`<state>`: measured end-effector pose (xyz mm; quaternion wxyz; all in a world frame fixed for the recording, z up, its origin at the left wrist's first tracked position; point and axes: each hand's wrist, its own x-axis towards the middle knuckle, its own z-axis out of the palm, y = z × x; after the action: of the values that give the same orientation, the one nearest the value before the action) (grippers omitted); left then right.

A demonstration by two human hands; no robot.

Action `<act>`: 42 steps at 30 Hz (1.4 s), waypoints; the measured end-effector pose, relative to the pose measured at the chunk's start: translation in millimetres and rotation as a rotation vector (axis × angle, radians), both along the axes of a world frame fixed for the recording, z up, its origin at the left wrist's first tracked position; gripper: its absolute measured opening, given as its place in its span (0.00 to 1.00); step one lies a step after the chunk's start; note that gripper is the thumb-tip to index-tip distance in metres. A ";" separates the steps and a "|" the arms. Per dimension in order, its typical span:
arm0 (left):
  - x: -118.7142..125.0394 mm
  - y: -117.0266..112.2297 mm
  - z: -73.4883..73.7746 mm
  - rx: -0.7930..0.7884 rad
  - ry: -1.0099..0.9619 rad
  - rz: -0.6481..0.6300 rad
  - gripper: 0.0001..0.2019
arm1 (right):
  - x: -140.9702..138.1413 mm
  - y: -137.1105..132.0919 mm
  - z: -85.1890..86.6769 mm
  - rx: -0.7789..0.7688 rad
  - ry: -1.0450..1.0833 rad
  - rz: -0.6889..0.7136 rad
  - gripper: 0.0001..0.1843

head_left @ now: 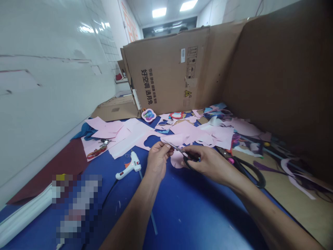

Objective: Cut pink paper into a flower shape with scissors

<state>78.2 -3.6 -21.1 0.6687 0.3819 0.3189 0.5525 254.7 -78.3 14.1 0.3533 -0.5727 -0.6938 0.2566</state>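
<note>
My right hand [208, 162] is closed around the black handles of a pair of scissors [185, 159]. Their blades point up and left, reaching the fingertips of my left hand [159, 157]. That hand is pinched on a piece of pink paper [172, 139] at the blades; its exact outline blends with the pink sheets behind. Below the blades, partly covered by the scissors, is a rounded pink paper piece [177, 160]. Left of my left hand, a white glue gun [130, 166] lies on the blue table [182, 222].
Pink sheets [130, 133] and scraps spread across the back. A flower-shaped ornament [148, 115] leans near a tall cardboard box [169, 76]. Larger black-handled scissors [249, 170] lie at right. A glue stick [153, 222] and a white roll [26, 215] are in front.
</note>
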 end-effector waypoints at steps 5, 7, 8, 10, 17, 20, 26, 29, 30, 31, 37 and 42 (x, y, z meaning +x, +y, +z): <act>0.1 -0.7 0.8 -0.018 -0.006 0.009 0.11 | -0.6 0.3 0.9 -0.010 0.009 0.020 0.13; 0.4 -0.9 1.2 -0.017 -0.006 0.010 0.11 | -1.0 0.0 1.8 -0.013 0.012 0.022 0.12; 0.5 -0.9 1.3 -0.017 -0.006 0.010 0.11 | -1.2 -0.1 2.2 -0.013 0.013 0.022 0.12; 1.0 -0.8 1.0 -0.019 -0.010 0.011 0.11 | -1.5 -0.3 2.8 -0.014 0.015 0.023 0.11; 2.2 -0.2 -1.1 -0.016 -0.024 0.011 0.12 | -0.9 0.1 1.1 -0.012 0.038 0.049 0.10; 2.3 -0.3 -1.7 -0.014 -0.026 0.013 0.11 | -0.7 0.8 0.0 -0.014 0.068 0.067 0.11; 3.0 -1.6 -0.6 -0.015 -0.032 0.023 0.11 | -0.5 1.9 -1.2 -0.055 0.089 0.098 0.11; 3.5 -2.2 0.8 -0.021 -0.037 0.031 0.12 | -0.8 1.9 -1.8 -0.084 0.115 0.114 0.10; 3.6 -2.3 1.2 -0.023 -0.039 0.033 0.12 | -1.1 2.1 -2.1 -0.088 0.123 0.116 0.09; 3.6 -2.4 1.4 -0.025 -0.040 0.035 0.12 | -1.3 2.3 -2.4 -0.090 0.128 0.116 0.09; 3.6 -2.4 1.3 -0.027 -0.040 0.038 0.11 | -1.3 4.4 -5.4 -0.089 0.150 0.106 0.10; 4.0 -1.9 0.2 -0.020 -0.037 0.040 0.11 | -0.1 4.2 -6.5 -0.118 0.175 0.112 0.11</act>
<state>82.2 -5.5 -20.9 0.6670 0.3585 0.3196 0.5696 254.6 -74.1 7.6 0.3633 -0.5284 -0.6748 0.3654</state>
